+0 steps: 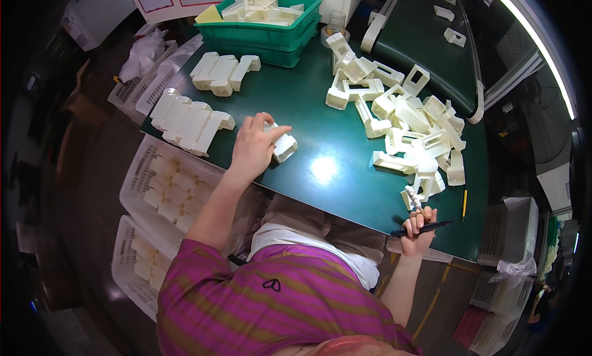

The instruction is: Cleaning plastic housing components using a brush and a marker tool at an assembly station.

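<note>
The left hand (256, 145) is clenched over a white plastic part (282, 146) on the green table (308, 109), close to its near edge; most of the part sticks out right of the fingers, long axis roughly along that edge. A dark knife-like tool (425, 228) is gripped in the right hand (418, 229), held at the near right edge and well apart from the part. A loose pile of white parts (407, 122) lies toward the right edge, nearer the right hand. Sorted rows (191, 122) sit just left of the left hand.
</note>
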